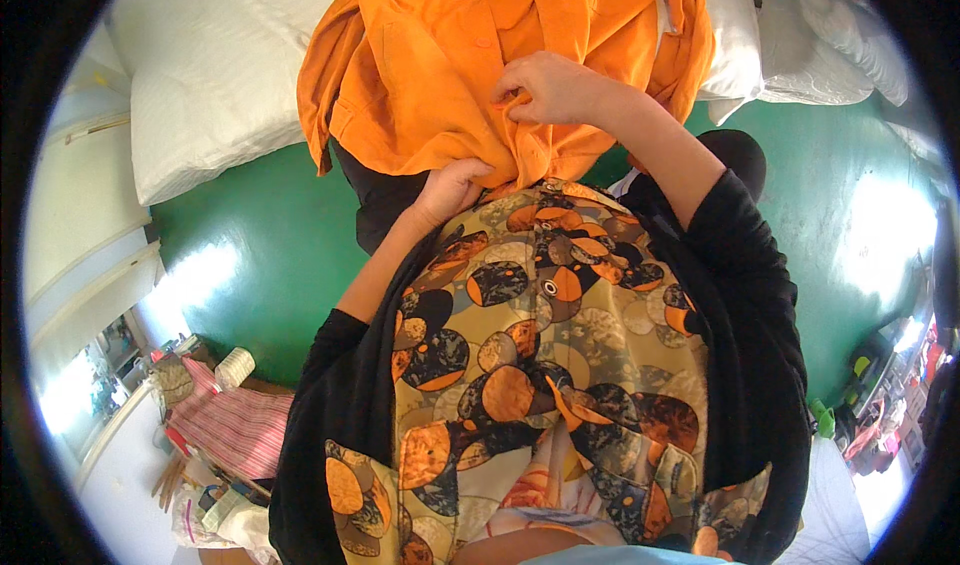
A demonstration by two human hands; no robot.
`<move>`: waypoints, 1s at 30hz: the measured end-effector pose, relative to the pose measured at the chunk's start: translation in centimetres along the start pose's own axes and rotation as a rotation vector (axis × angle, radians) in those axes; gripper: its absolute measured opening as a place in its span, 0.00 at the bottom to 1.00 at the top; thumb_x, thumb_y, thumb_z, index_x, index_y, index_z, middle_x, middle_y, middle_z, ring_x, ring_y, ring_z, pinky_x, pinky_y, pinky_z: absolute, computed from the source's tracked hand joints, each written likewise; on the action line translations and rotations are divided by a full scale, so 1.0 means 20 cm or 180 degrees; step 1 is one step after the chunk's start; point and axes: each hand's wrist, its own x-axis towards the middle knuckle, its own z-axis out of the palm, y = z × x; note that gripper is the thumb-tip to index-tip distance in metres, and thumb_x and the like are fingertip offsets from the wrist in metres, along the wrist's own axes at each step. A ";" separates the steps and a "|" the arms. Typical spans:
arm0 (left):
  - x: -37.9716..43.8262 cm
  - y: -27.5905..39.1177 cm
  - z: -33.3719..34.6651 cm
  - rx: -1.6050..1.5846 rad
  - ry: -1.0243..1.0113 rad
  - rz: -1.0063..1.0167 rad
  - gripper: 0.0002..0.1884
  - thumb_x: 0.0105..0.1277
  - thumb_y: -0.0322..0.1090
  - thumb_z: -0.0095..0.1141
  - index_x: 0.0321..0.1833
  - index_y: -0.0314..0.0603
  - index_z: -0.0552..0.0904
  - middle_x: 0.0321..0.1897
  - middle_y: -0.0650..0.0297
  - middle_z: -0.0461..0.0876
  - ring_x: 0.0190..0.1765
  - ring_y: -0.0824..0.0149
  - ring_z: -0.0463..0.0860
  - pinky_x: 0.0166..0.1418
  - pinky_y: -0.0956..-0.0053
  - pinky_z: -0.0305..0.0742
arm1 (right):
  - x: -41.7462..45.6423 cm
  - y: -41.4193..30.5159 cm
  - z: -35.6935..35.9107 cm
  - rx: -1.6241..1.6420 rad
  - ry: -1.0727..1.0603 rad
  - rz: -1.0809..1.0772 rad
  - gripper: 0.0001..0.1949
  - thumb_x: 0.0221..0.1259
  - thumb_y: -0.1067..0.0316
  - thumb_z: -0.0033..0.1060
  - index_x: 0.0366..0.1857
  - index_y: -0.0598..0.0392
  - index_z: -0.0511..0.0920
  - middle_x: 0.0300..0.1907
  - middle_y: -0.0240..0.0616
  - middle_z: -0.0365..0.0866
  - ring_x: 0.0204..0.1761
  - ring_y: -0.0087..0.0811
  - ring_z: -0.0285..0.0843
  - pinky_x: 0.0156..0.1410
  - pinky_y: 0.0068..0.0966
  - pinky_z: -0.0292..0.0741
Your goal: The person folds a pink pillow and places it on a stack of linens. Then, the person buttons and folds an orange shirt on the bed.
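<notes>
An orange long-sleeved button-front jacket [420, 62] is spread before me, its lower part draped over my lap. My left hand [454, 186] pinches the lower hem of the jacket close to my body, thumb on top of the cloth. Higher up and to the right, my right hand [551, 88] bends its fingers around the front edge of the jacket, near the row of buttons. A button [484, 42] shows above that hand. Folds of orange cloth hide part of the fingertips on both hands.
White bulky bundles [217, 77] stand at the far left, with more white wrapped bundles [810, 47] at the right. The floor [247, 280] is green. A striped pink cloth [232, 418] lies among household items at lower left. Mixed goods [885, 407] line the right edge.
</notes>
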 end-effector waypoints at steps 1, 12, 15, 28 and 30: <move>-0.01 -0.01 -0.01 0.0110 -0.0068 -0.0142 0.13 0.74 0.35 0.50 0.28 0.45 0.76 0.13 0.67 0.68 0.16 0.71 0.66 0.27 0.73 0.66 | 0.00 0.01 0.00 0.0135 0.0000 -0.0014 0.16 0.55 0.63 0.67 0.48 0.54 0.87 0.47 0.45 0.89 0.51 0.47 0.86 0.59 0.39 0.80; -0.06 -0.01 -0.03 0.2009 0.0178 0.0961 0.21 0.55 0.19 0.64 0.52 0.45 0.84 0.41 0.56 0.88 0.45 0.50 0.87 0.44 0.65 0.82 | -0.02 -0.05 0.01 -0.0299 0.0079 -0.0085 0.15 0.59 0.67 0.62 0.50 0.58 0.83 0.48 0.44 0.86 0.54 0.46 0.83 0.62 0.40 0.78; -0.05 -0.03 -0.04 0.2057 0.0235 0.1175 0.19 0.56 0.20 0.64 0.52 0.45 0.84 0.41 0.57 0.88 0.45 0.52 0.88 0.45 0.66 0.82 | -0.03 -0.04 0.02 -0.0204 0.0199 -0.0059 0.14 0.59 0.67 0.63 0.48 0.58 0.83 0.47 0.45 0.87 0.52 0.45 0.85 0.59 0.38 0.80; -0.26 0.20 -0.06 0.0880 0.0364 -0.0005 0.14 0.67 0.44 0.65 0.42 0.38 0.88 0.29 0.57 0.88 0.30 0.62 0.86 0.39 0.66 0.78 | -0.07 -0.06 0.03 0.0430 0.0837 0.0336 0.11 0.51 0.66 0.67 0.36 0.60 0.80 0.36 0.46 0.86 0.40 0.45 0.86 0.48 0.36 0.82; -0.29 0.34 -0.10 0.1428 -0.0064 -0.0102 0.14 0.66 0.44 0.66 0.42 0.39 0.89 0.27 0.55 0.87 0.29 0.59 0.87 0.38 0.66 0.79 | -0.08 -0.05 0.05 0.0290 0.1012 0.0289 0.11 0.49 0.66 0.66 0.34 0.59 0.78 0.34 0.46 0.84 0.38 0.45 0.85 0.45 0.36 0.80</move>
